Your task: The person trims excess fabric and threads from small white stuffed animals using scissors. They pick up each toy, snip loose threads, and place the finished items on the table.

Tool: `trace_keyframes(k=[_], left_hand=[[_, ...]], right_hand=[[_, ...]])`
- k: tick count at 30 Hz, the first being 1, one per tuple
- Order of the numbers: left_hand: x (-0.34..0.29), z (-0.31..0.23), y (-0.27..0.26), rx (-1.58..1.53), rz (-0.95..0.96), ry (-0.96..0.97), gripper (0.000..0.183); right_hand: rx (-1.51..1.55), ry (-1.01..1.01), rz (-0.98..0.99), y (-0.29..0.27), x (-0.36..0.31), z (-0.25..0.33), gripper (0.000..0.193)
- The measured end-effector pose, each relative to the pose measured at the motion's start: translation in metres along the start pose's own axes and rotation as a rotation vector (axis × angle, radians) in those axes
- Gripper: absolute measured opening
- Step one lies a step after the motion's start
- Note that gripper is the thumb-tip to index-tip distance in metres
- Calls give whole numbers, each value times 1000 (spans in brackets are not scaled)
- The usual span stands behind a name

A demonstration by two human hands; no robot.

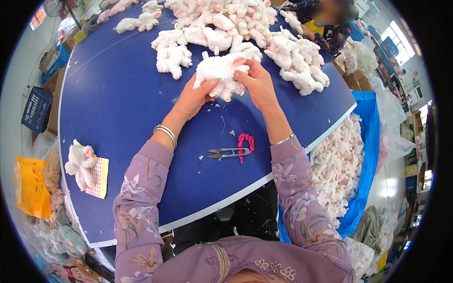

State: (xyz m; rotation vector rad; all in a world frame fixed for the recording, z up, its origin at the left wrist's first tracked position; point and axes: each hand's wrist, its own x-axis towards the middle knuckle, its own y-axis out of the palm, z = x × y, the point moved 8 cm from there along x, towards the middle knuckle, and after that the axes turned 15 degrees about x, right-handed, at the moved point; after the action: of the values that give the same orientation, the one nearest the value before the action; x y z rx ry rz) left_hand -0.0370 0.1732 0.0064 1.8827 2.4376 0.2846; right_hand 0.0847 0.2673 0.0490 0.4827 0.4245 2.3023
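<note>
Between my two hands a white fluffy plush toy skin (218, 73) with a pink ear is held up over the blue table. My left hand (197, 95) grips its left lower side, thumb on the front. On the other side my right hand (256, 81) pinches it near the pink ear. A small white loop tag stands up from its top edge. Nearer to me on the table lie thread snips (227, 153), with a pink knotted cord (247, 144) at their handle end.
A big pile of white plush skins (226, 23) covers the far table, with another heap (299, 61) at right. One plush (81, 165) lies on a checked paper at left. A blue sack (365, 155) full of plush pieces stands right. A co-worker (325, 23) sits far right.
</note>
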Motion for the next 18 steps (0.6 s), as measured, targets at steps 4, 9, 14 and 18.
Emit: trace_keyframes(k=[4,9,14,18], left_hand=[[1,2,-8,-172,-141,-76,31],[0,6,-15,-189,-171,-108,27],[4,11,-21,-285,-190,-82,30],[4,11,-21,-337,-228,-96,32]], right_hand=[[-31,43,31,2,0,-6,30],[28,-15,1,-2,0,-2,27],[236,17,13,-2,2,-2,33],[252,40,61,-1,0,-2,38]])
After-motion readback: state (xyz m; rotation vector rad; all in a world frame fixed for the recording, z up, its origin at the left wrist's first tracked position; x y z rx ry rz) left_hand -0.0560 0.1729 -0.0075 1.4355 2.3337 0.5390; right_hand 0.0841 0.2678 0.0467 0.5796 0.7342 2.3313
